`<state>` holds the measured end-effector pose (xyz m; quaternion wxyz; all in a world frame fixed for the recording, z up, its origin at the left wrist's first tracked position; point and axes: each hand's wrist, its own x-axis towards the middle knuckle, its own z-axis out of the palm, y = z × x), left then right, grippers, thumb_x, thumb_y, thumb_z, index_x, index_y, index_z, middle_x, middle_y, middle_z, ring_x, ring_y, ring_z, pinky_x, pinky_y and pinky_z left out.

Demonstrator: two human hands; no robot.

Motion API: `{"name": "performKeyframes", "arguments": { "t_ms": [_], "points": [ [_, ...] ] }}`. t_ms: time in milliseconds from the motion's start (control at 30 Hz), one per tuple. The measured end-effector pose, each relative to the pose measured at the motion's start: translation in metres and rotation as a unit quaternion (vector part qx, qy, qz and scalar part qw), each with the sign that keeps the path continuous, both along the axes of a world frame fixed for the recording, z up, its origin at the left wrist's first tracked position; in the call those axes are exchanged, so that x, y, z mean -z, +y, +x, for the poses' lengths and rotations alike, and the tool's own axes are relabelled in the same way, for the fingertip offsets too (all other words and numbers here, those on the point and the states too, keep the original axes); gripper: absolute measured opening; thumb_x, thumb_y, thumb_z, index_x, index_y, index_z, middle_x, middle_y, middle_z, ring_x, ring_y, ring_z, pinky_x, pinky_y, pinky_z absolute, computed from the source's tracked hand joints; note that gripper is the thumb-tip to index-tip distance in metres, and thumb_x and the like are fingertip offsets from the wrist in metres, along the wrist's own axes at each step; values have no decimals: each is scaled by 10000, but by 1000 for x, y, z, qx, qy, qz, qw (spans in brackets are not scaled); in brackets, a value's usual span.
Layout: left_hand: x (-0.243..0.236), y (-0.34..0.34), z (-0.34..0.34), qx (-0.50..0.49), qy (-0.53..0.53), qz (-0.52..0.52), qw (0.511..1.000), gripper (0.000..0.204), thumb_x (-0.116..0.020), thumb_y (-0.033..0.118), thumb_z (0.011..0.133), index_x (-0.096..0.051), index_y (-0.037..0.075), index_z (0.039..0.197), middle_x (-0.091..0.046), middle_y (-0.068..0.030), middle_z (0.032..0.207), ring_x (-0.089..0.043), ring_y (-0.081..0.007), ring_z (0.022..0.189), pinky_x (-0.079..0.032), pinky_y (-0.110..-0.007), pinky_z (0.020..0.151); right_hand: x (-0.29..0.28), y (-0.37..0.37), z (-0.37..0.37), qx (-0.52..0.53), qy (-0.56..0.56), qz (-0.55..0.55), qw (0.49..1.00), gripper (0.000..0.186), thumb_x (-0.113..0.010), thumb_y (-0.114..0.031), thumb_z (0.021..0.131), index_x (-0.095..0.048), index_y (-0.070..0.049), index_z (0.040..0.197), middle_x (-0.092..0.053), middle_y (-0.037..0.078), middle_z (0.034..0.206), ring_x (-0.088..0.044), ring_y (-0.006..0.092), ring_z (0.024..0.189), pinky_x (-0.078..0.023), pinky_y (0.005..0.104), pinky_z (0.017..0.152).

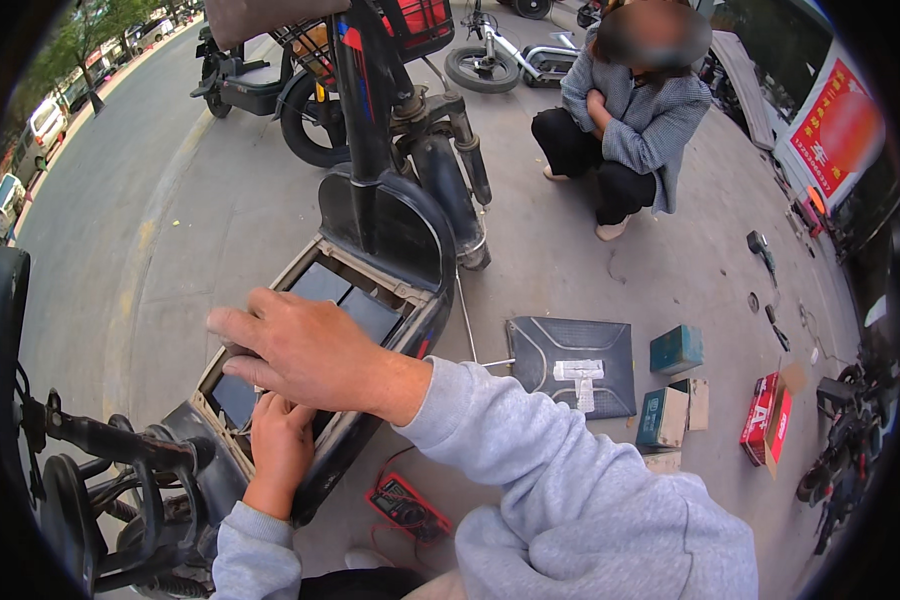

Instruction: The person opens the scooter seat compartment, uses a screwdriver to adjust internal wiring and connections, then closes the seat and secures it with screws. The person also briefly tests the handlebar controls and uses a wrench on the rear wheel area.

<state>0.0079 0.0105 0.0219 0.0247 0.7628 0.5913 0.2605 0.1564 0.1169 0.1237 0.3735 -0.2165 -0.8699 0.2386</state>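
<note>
A scooter's open floorboard compartment (210, 385) holds several dark battery blocks (372, 316). Above it my right hand (315, 350) reaches across from the right, palm down, with thumb and forefinger apart and nothing plainly held. Just below and nearer to me, my left hand (282, 440) dips into the near end of the compartment, beside another dark block (235, 400). Its fingers are bent together; what they grip, if anything, is hidden by the hands. On the ground by the scooter lies a red multimeter (407, 505) with red leads.
Right of the scooter lies a dark floorboard cover (610, 350) with silvery tape. Beyond it stand a teal battery (676, 350), another teal battery (662, 418) and a red carton (760, 425). A person (625, 130) squats at the far right. Another scooter (260, 85) is parked behind.
</note>
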Motion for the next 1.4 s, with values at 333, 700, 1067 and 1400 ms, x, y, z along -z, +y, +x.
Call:
{"name": "performKeyframes", "arguments": {
  "t_ms": [333,700,1067,1400],
  "points": [
    [2,-2,-1,-8,42,17,999,348,-655,-13,728,-767,138,1021,-680,-96,1000,-610,-338,995,-488,-448,889,2,4,0,-12,23,26,999,335,-664,-184,912,-581,-136,1234,-600,136,960,-660,350,827,-543,447,645],
    [2,-1,-1,-9,54,16,998,313,-643,-11,748,-765,120,1005,-682,-103,980,-619,-341,980,-484,-447,877,2,6,0,-23,36,26,999,386,-695,-213,903,-599,-111,1263,-615,122,1004,-672,329,846,-558,421,694],
    [-2,-1,3,-14,41,5,999,307,-633,-26,750,-764,122,986,-683,-108,987,-619,-342,977,-488,-446,880,8,8,-6,-15,68,42,997,384,-683,-136,897,-617,-102,1274,-610,122,1047,-668,319,849,-569,404,704],
    [0,-1,1,-10,37,16,999,306,-644,-22,755,-765,111,1002,-692,-130,1026,-620,-364,1013,-490,-458,886,9,7,-10,-26,88,46,995,473,-717,-140,876,-620,-125,1338,-613,108,1024,-669,305,839,-570,409,686]
  ]
}}
